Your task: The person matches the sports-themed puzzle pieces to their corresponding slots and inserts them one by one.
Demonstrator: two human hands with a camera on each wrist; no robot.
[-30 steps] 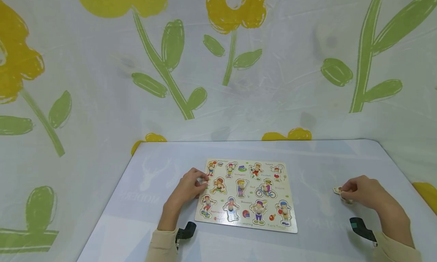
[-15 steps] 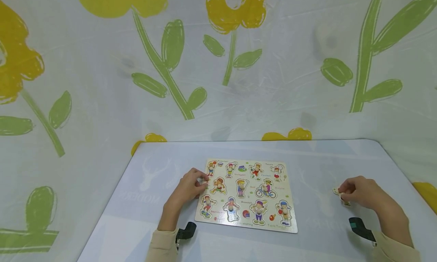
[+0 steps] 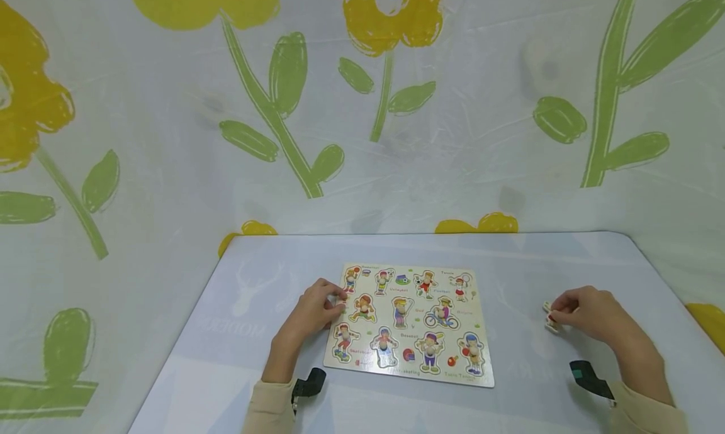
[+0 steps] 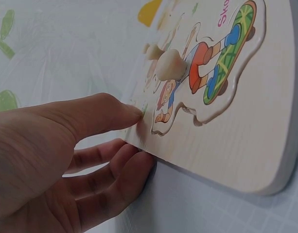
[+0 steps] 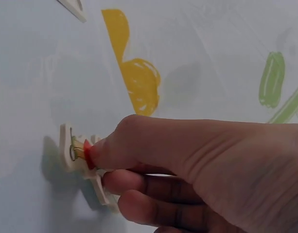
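Observation:
A wooden peg puzzle board (image 3: 365,336) lies on the table, showing sports figures with round knobs. My left hand (image 3: 311,305) pinches the board's left edge. In the left wrist view, its thumb (image 4: 131,115) presses at the top face while curled fingers (image 4: 131,182) meet the underside of the edge. Right of the board, my right hand (image 3: 589,311) pinches a small wooden puzzle piece (image 3: 552,324) between thumb and fingers. In the right wrist view, the piece (image 5: 73,150) is tilted edge-on over its shadow, with a bit of red print showing; the fingers hide most of its picture.
The white table (image 3: 527,258) bears faint printed patterns. Behind it hangs a pale curtain (image 3: 453,170) with yellow flowers and green leaves. Black wrist cameras sit on the left wrist (image 3: 308,382) and right wrist (image 3: 591,378).
My right hand has shifted left toward the board with the puzzle piece, which has turned more edge-on. My left hand and the board have stayed in place.

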